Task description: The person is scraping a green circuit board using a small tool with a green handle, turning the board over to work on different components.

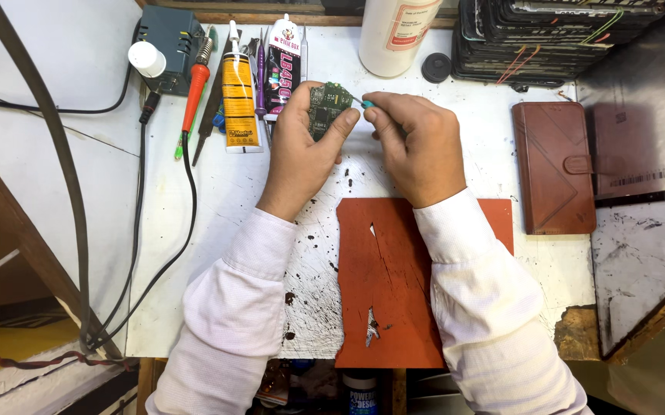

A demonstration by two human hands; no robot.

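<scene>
Both hands busy: left hand point(301, 150) grips small green circuit board point(326, 107) upright; right hand point(417, 142) pinches teal-handled tool point(364, 103), tip touching board's right edge.

A white, stained worktop point(232, 230) carries a torn orange mat point(394, 307), a brown wallet case point(553, 165), a yellow glue tube point(238, 100), a red-handled soldering iron point(192, 92) and a white bottle point(398, 31).

Both arms wear long sleeves of pale white cloth with a faint fine check and a slight pinkish cast. Each sleeve ends in a buttoned cuff at the wrist, creased along the forearm. The left hand point(301, 150) and the right hand point(417, 146) are bare, without rings, watch or gloves. The sleeves enter from about 6 o'clock.
</scene>
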